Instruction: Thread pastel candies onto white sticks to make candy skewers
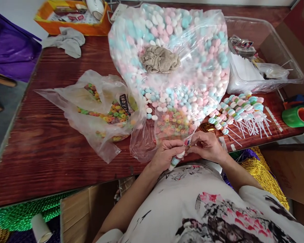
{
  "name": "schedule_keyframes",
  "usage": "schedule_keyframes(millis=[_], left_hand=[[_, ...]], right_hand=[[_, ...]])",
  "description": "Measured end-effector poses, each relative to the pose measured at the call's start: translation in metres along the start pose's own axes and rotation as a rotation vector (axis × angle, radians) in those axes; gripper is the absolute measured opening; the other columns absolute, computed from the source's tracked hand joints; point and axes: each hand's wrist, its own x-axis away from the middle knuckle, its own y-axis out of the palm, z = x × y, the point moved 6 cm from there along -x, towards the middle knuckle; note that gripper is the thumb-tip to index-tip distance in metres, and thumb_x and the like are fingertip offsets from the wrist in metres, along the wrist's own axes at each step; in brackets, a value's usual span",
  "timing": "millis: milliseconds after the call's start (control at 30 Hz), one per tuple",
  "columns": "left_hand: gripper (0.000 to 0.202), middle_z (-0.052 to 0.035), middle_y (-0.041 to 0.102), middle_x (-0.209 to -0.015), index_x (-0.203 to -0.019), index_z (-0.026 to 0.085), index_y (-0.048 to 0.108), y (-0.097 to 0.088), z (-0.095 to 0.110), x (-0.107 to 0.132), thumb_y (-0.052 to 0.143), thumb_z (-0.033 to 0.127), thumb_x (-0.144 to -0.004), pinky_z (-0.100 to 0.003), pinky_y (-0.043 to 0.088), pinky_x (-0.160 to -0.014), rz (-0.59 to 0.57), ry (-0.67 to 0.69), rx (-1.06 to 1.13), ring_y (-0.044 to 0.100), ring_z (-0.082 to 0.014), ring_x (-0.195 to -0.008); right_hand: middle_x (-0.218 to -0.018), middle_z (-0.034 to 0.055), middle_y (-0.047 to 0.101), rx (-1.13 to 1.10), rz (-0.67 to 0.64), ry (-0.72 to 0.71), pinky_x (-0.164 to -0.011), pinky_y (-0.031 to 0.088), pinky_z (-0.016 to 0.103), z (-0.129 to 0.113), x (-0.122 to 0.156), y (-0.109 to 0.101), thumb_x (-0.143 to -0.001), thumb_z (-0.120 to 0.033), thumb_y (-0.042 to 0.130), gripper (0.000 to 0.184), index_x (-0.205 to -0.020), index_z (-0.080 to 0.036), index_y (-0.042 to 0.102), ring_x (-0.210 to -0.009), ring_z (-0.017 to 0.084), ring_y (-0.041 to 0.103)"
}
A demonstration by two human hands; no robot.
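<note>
My left hand (pixel 167 152) is closed around a candy skewer (pixel 175 161) of white and pale blue pieces, held at the table's front edge against my shirt. A small printed tag or wrapper end (pixel 187 141) shows at its upper end. Thumb and fingertips of my right hand (pixel 208 145) pinch together right beside that end; what they grip is too small to make out. Just beyond both hands lies a clear bag of colourful ring candies (pixel 174 123). Finished-looking candy skewers (pixel 239 109) with white sticks lie in a pile to the right.
A large clear bag of pastel candies (pixel 205 64) fills the table's middle, a brown cloth (pixel 160 59) on top. Left of it lies an opened bag of ring candies (pixel 116 113). Around stand an orange box (pixel 73 28), a clear plastic bin (pixel 268 25) and green tape (pixel 291 117).
</note>
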Motion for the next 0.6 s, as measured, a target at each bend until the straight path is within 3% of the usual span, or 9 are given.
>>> schedule_keyframes(millis=[167,367,500,600], left_hand=[[0.02,-0.0019,0.065,-0.061,-0.073,0.014,0.075,0.002,0.003,0.001,0.082,0.03,-0.062,-0.021,0.042,-0.049,0.048,0.032,0.068,0.053,-0.0079,-0.049],[0.014,-0.0007,0.063,-0.061,-0.07,0.016,0.076,0.004,0.006,0.001,0.079,0.029,-0.066,-0.02,0.04,-0.051,0.061,0.098,-0.038,0.05,-0.0073,-0.051],[0.018,-0.0018,0.065,-0.073,-0.074,0.017,0.078,0.001,0.007,0.001,0.079,0.034,-0.069,-0.02,0.042,-0.055,0.147,0.175,-0.182,0.051,-0.0088,-0.061],[0.024,-0.0014,0.064,-0.071,-0.082,0.017,0.079,0.002,0.007,0.001,0.077,0.038,-0.071,-0.021,0.042,-0.056,0.211,0.187,-0.199,0.052,-0.0098,-0.062]], right_hand=[[-0.07,-0.0017,0.067,-0.439,-0.071,0.286,-0.059,0.049,0.023,0.025,0.013,0.005,-0.082,-0.035,0.075,0.023,-0.096,-0.019,0.068,-0.06,0.01,0.06],[-0.061,-0.0007,0.064,-0.498,-0.075,0.373,-0.054,0.045,0.023,0.041,0.026,0.011,-0.078,-0.036,0.077,0.02,-0.072,-0.016,0.074,-0.055,0.01,0.054],[-0.064,-0.0008,0.064,-0.361,0.198,0.219,-0.054,0.045,0.026,0.028,0.036,-0.008,-0.079,-0.025,0.075,0.004,-0.079,-0.022,0.078,-0.06,0.012,0.055],[-0.074,0.0005,0.066,-0.119,0.392,-0.029,-0.057,0.046,0.027,-0.003,0.043,-0.022,-0.083,-0.013,0.068,0.024,-0.098,-0.03,0.077,-0.067,0.014,0.059]])
